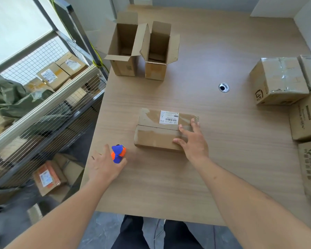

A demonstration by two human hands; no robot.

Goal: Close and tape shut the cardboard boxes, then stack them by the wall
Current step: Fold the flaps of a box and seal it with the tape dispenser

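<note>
Seen from the head camera, a person stands at a wooden table (pixel 187 177) with both bare forearms reaching forward. The right hand (pixel 192 139) lies flat with fingers straight and spread on the right end of a low, closed cardboard box (pixel 162 132), pressing its two top flaps down; the seam between the flaps runs across the box's length and a white shipping label (pixel 169 117) sits on the far flap. The left hand (pixel 104 164) rests near the table's left edge with its fingers curled round a blue and orange tape dispenser (pixel 118 153), which stands just left of the closed box without touching it.

Farther back on the table, two tall open boxes stand side by side, the left open box (pixel 123 49) and the right open box (pixel 157 51), both with flaps up (their insides look dark, and what they hold cannot be told). A round cable grommet (pixel 223 87) is set in the tabletop to the right of them. Along the right edge sits a group of taped boxes (pixel 278 81), packed closely together. To the left of the table, a wire-mesh shelf rack (pixel 48 97) holds more labelled parcels and a green bag (pixel 9 97)
</note>
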